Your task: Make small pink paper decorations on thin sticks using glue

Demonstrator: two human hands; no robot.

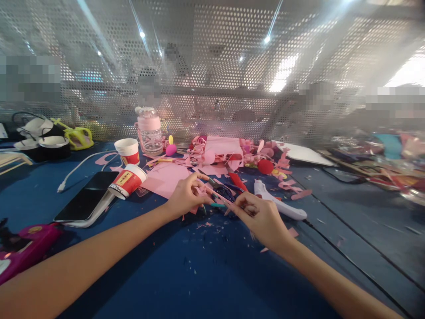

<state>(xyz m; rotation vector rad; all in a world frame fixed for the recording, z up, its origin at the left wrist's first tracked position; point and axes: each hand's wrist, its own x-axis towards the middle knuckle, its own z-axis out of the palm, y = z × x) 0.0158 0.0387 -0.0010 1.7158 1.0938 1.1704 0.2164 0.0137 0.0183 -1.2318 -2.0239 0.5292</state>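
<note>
A narrow pink strip (217,195), paper or foam, stretches between my two hands above the blue table. My left hand (186,195) pinches its left end, thumb and fingers curled together. The other end is between the closed fingertips of my right hand (264,219). Just behind the strip lie a dark blue tangled item (226,191), whose kind I cannot make out, and a red-handled tool (237,180). A white glue gun (282,204) rests close to my right hand. A pink sheet (168,179) lies flat behind my left hand.
Pink scraps (206,157) and a red ball (265,166) are heaped at the back. Leftward are two paper cups (128,181), a black phone (88,195), a pink-topped bottle (149,133) and a magenta device (31,248). A cord (352,266) runs right; perforated metal (226,66) stands behind.
</note>
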